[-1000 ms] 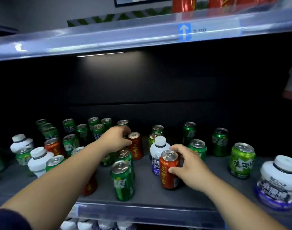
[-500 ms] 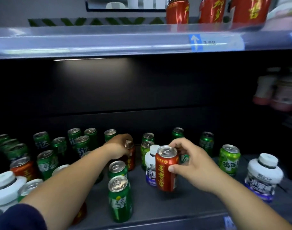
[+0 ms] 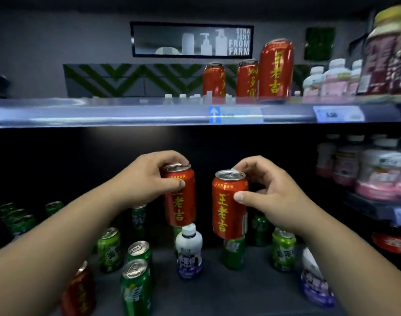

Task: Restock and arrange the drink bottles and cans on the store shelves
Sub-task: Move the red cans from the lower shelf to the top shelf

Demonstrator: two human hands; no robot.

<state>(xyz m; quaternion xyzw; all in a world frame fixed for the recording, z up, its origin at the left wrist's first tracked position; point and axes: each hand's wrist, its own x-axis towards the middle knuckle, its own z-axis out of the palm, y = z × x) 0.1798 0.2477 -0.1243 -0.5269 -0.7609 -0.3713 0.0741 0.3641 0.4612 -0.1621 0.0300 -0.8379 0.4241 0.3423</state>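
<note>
Left grip [image 3: 147, 176] is clamped round the top of the left red can [image 3: 180, 197], and right grip [image 3: 274, 192] pinches the right red can [image 3: 229, 208] thumb-to-fingers. Both cans are in the air above the lower shelf [image 3: 217, 297], under the upper shelf lip [image 3: 126, 115]. Risk: both holds sit high with little wrap, so a slip drops a can onto the white bottle [image 3: 188, 247] or green can [image 3: 233, 254] and topples neighbours; if bound for the top-shelf red cans [image 3: 275, 69], a rim may clip that lip.

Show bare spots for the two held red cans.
Upper shelf: bare left of the standing red cans. Lower shelf: bare front strip between the white bottle and the right-edge bottle. Crowded: green cans at lower left.
</note>
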